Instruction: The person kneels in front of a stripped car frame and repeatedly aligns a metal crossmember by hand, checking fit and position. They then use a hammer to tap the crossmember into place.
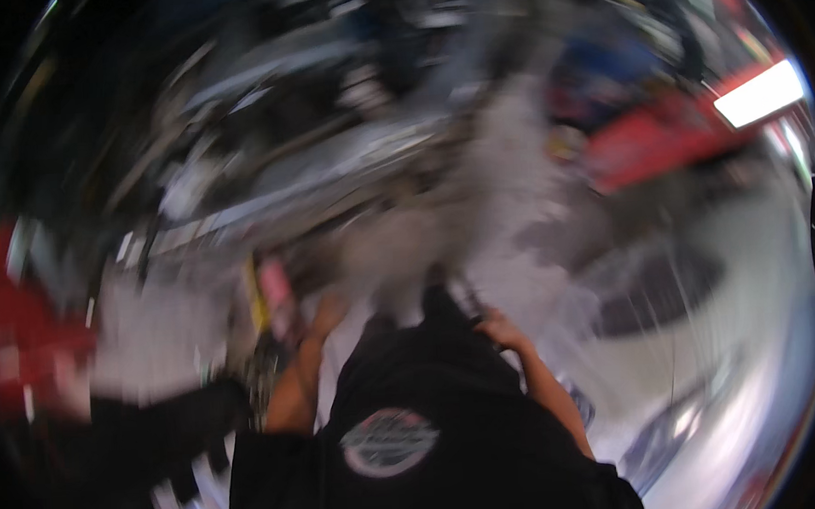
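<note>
blur smeared nearly everything. your left hand (326, 312) sat beside a pink and yellow object (271, 294), your right hand (496, 328) at a dark thing (448, 298) near the middle; i could not tell whether either hand was apart or clamped. steadying your head would have served the grip well. a black garment with a round patch (390, 442) hid the near ground; red shapes (668, 135) lay far right.

Left hand (329, 311) and right hand (498, 328) hold dark cloth (431, 345) (heavily blurred).
</note>
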The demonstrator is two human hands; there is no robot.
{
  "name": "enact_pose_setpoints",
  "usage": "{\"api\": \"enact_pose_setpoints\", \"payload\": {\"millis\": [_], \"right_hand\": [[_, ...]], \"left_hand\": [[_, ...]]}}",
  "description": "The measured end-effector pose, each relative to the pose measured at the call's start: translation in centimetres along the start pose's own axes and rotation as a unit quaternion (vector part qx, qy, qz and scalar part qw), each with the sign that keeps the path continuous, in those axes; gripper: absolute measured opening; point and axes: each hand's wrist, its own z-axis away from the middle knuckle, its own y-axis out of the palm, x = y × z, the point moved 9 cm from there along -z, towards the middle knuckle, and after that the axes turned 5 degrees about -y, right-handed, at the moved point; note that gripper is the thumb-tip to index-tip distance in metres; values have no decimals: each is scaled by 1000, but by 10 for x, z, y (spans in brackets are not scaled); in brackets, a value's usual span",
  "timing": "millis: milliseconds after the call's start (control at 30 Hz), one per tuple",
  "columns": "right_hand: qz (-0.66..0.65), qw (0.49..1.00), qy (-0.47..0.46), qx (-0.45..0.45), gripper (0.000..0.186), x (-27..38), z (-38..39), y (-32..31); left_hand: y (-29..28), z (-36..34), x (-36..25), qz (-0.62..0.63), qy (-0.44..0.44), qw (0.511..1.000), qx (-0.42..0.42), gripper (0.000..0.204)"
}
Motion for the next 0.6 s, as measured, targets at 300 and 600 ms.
{"api": "enact_pose_setpoints", "payload": {"millis": [300,600], "right_hand": [[-248,940,141,189,57,30,-144,-94],[-301,921,15,247,60,189,-296,-106]], "left_hand": [[-125,114,-46,381,-155,855,-315,27],[-278,109,6,688,-54,582,-430,40]]}}
